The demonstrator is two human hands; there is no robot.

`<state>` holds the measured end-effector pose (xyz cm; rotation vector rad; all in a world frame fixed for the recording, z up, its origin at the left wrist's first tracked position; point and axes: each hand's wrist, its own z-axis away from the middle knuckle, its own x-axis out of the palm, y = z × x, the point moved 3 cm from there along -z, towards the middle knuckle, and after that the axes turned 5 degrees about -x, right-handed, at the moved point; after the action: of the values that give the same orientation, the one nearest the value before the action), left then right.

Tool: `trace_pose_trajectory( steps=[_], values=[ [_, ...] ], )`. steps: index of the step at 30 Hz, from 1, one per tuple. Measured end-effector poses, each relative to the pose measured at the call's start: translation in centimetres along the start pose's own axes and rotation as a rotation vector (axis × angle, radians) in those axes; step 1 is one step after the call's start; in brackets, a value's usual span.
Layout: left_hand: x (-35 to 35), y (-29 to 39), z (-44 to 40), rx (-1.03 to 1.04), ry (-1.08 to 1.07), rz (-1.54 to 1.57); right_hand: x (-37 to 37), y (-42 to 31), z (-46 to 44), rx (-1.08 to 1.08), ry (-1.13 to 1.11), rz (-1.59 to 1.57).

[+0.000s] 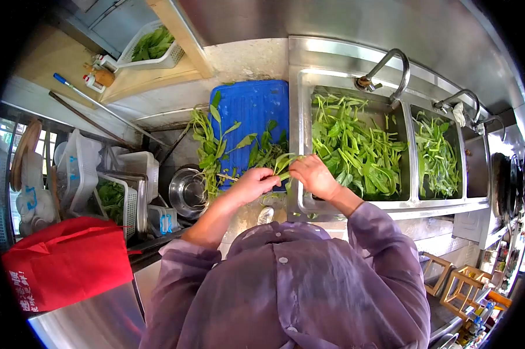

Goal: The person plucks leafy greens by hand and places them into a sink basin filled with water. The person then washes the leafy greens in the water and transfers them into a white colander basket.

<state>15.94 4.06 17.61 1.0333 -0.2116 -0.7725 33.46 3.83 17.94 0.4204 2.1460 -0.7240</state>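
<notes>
My left hand [253, 185] and my right hand [316, 176] are close together, both closed on a small bunch of green leafy stems [283, 164]. The bunch is held in front of my body, by the left rim of the steel sink [295, 131]. Just beyond my left hand, a blue plastic lid or board [252, 107] carries more leafy stems [213, 142], some hanging over its left edge. To the right of my right hand, loose greens [355, 145] fill much of the nearest basin. My fingers hide part of the held stems.
A second basin holds more greens [437, 154], and a curved faucet [399, 70] rises behind the first. Left are a steel bowl [188, 191], white plastic baskets [82, 168] and a red bag [70, 264]. A white basket of leaves [172, 55] sits on the shelf.
</notes>
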Motion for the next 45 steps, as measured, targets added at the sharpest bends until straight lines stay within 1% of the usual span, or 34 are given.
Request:
trace_pose_trajectory(
  steps=[1,2,4,6,7,8,9,11,12,14,15,16,18,19,20,22,23,24,26,28,30,32,34,35,36,37,38,39,40,41,42,43,44,45],
  values=[
    [0.2,-0.2,0.3,-0.052,-0.042,0.234,0.7,0.4,-0.1,0.119,-0.032,-0.130],
    [0.3,-0.4,0.7,-0.105,-0.087,0.467,1.0,0.4,0.0,0.114,-0.034,-0.131],
    [0.5,-0.1,1.2,-0.055,-0.142,0.538,1.1,1.6,1.3,0.894,0.108,-0.791],
    [0.5,-0.4,1.6,0.023,-0.125,0.683,-0.6,7.6,5.0,1.093,0.481,-0.800],
    [0.2,-1.3,1.6,0.017,-0.100,0.682,-2.4,10.4,7.0,1.150,0.344,-0.407],
    [0.0,-1.5,2.1,0.018,-0.115,0.673,-3.4,11.7,8.5,1.183,0.205,-0.015],
    [-0.4,-1.7,2.5,0.008,-0.071,0.609,-2.6,11.1,9.5,1.203,0.223,-0.005],
    [-0.8,-1.9,2.4,-0.011,-0.023,0.511,-3.4,8.8,10.7,0.804,0.150,0.868],
    [-0.2,-2.2,1.9,-0.009,-0.073,0.494,-3.5,5.7,8.8,0.856,0.197,0.633],
    [0.6,-2.6,1.0,0.106,0.069,0.264,-1.6,0.1,6.4,1.051,0.180,-0.093],
    [1.3,-1.9,1.1,0.124,0.023,0.198,1.1,-1.8,6.5,1.105,0.234,-0.441],
    [2.4,-2.0,0.7,0.131,-0.040,0.178,3.2,-4.5,6.0,1.107,0.434,-0.719],
    [5.2,-1.9,0.3,0.370,0.012,-0.287,4.7,-7.9,5.5,1.039,0.543,-0.941],
    [6.8,-1.9,0.5,0.324,-0.051,-0.366,5.0,-9.1,6.3,1.171,0.633,-0.937],
    [8.3,-1.8,0.7,0.354,-0.115,-0.391,5.0,-10.2,7.4,1.292,0.730,-0.938],
    [11.2,-2.3,1.1,0.367,-0.318,-0.251,6.3,-10.9,11.9,1.348,1.028,-1.048],
    [12.7,-3.3,1.3,0.248,-0.513,-0.125,6.1,-11.5,14.0,1.368,1.178,-1.104],
    [13.9,-1.5,3.0,0.090,-0.631,-0.096,5.7,-12.5,15.9,1.378,1.333,-1.160],
    [16.5,-1.2,4.0,0.139,-0.735,-0.154,4.1,-15.0,19.2,1.386,1.531,-1.142],
    [18.7,-1.4,5.0,0.052,-0.747,-0.179,4.8,-17.8,24.6,1.355,1.783,-1.219],
    [20.3,-2.1,5.1,0.036,-0.757,-0.184,6.1,-21.2,30.0,1.415,1.874,-1.174],
    [21.3,-3.6,4.7,0.028,-0.759,-0.270,8.6,-26.1,35.8,1.415,1.981,-1.235],
    [22.4,-5.6,4.3,-0.060,-0.745,-0.371,11.2,-32.8,41.4,1.509,2.218,-1.245],
    [23.2,-6.3,4.4,-0.051,-0.794,-0.410,13.4,-36.5,44.9,1.634,2.326,-1.092],
    [23.6,-7.0,4.5,-0.110,-0.774,-0.427,16.1,-40.2,48.5,1.581,2.508,-0.981],
    [24.4,-7.5,4.9,-0.173,-0.738,-0.437,17.8,-44.6,51.7,1.763,2.531,-0.708],
    [25.5,-7.6,5.3,-0.173,-0.748,-0.458,14.8,-50.4,50.8,1.843,2.568,-0.477],
    [26.6,-7.9,5.8,-0.175,-0.769,-0.471,12.3,-56.0,51.0,2.194,2.366,-0.492],
    [27.2,-7.8,6.6,-0.187,-0.757,-0.467,9.1,-60.0,50.2,1.987,2.440,0.054],
    [27.6,-8.3,7.1,-0.192,-0.744,-0.452,6.0,-64.0,48.7,1.740,2.374,0.522],
    [28.2,-8.5,8.1,-0.202,-0.764,-0.430,5.4,-67.8,51.9,1.592,2.327,0.635],
    [28.4,-9.4,8.4,-0.192,-0.822,-0.385,6.1,-71.7,55.9,1.472,2.389,0.569],
    [29.4,-9.0,9.0,-0.122,-0.846,-0.415,7.7,-75.6,61.0,1.364,2.518,0.447],
    [30.4,-10.3,8.8,-0.065,-0.771,-0.425,10.0,-78.9,66.4,1.330,2.674,0.317]
  ],
)
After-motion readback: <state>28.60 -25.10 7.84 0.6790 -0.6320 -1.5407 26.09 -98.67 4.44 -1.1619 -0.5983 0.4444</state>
